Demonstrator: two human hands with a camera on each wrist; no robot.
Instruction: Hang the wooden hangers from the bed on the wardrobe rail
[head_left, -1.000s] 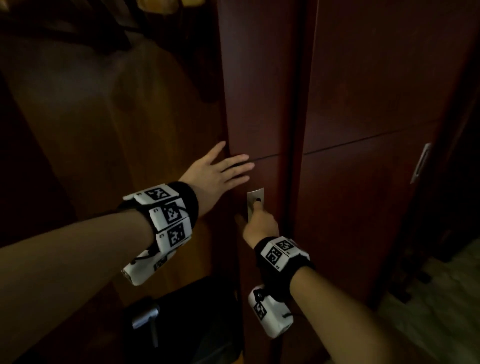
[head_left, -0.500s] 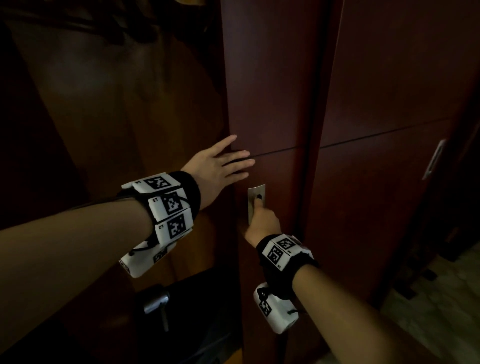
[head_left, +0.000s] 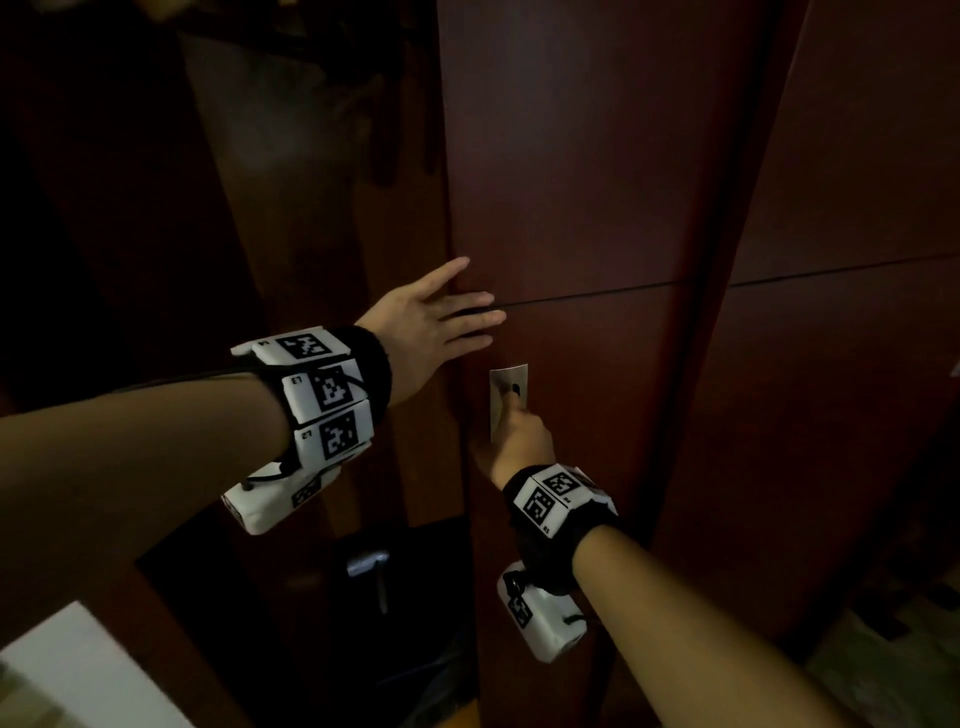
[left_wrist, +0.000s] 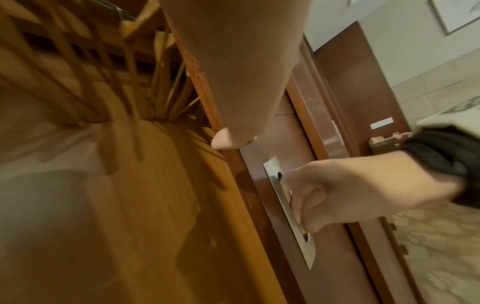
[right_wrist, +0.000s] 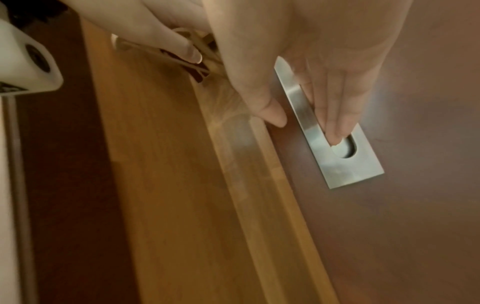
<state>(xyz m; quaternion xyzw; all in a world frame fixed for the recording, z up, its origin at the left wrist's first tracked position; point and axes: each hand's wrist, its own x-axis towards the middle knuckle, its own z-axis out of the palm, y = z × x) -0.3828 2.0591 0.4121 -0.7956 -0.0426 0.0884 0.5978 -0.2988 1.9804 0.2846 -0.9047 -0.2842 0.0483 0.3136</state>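
Fingers (right_wrist: 335, 115) of my right hand (head_left: 519, 441) hook into the door (head_left: 571, 208) pull (right_wrist: 335, 164). My left hand (head_left: 431, 325) presses flat, fingers straight, against the door's edge.

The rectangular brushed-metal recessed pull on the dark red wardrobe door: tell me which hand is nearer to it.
Right. The right hand has fingers hooked into the metal pull; the left hand presses flat on the door above and left.
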